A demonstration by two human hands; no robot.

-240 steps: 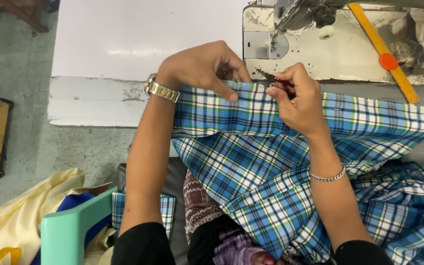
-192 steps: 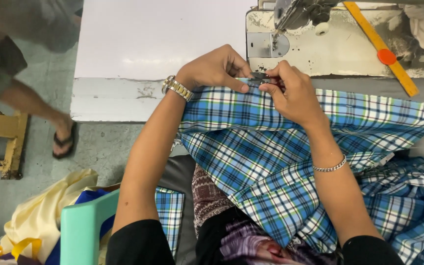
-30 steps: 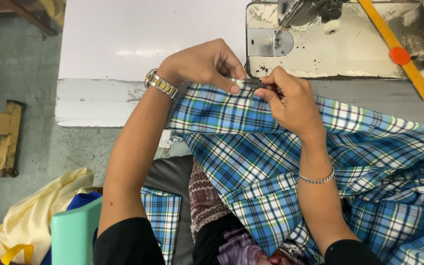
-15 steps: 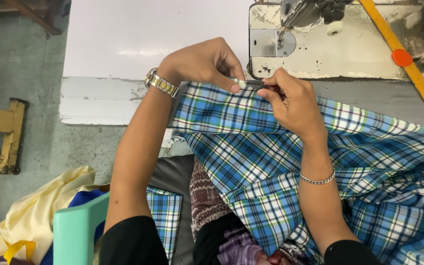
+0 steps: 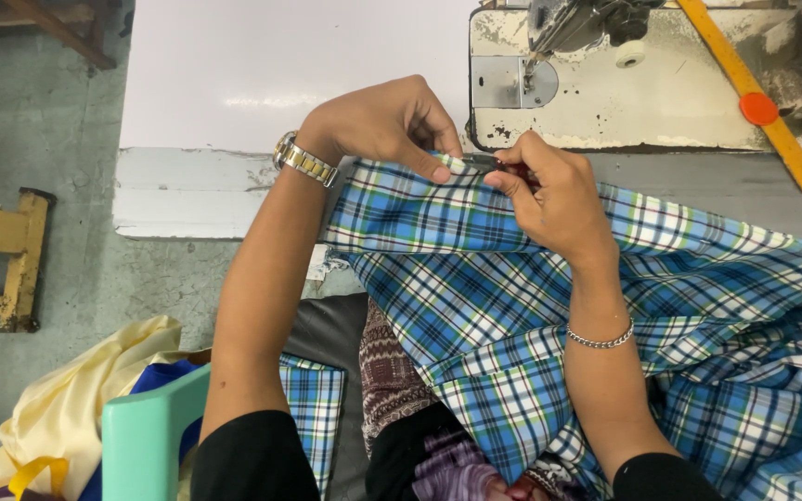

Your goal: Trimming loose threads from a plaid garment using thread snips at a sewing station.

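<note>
We see both hands meeting at the top edge of a blue plaid cloth (image 5: 549, 306) that is draped from the table (image 5: 262, 83) down over the lap. The left hand (image 5: 382, 121) pinches the cloth's folded edge, thumb pressed against the fingers, with a metal watch (image 5: 303, 160) on its wrist. The right hand (image 5: 554, 199), a thin chain bracelet (image 5: 598, 340) on its wrist, is closed around a small dark tool (image 5: 503, 167) held right at that same edge; we think it may be a thread snip or seam ripper, but only a sliver shows between the fingers. The two hands almost touch, thumb tips just beside each other.

Just beyond them stands the sewing machine (image 5: 642, 83), its bed worn and chipped (the needle area sits above the left hand's fingers). A yellow ruler (image 5: 754, 97) with an orange disc lies slanted across the machine's right side.

Down at the lower left we see a mint green chair (image 5: 146, 436), with pale yellow fabric (image 5: 85, 390) heaped beside it and another piece of plaid (image 5: 313, 408) hanging near the left arm. A wooden frame (image 5: 2, 250) stands on the concrete floor (image 5: 48, 121) at the left.
</note>
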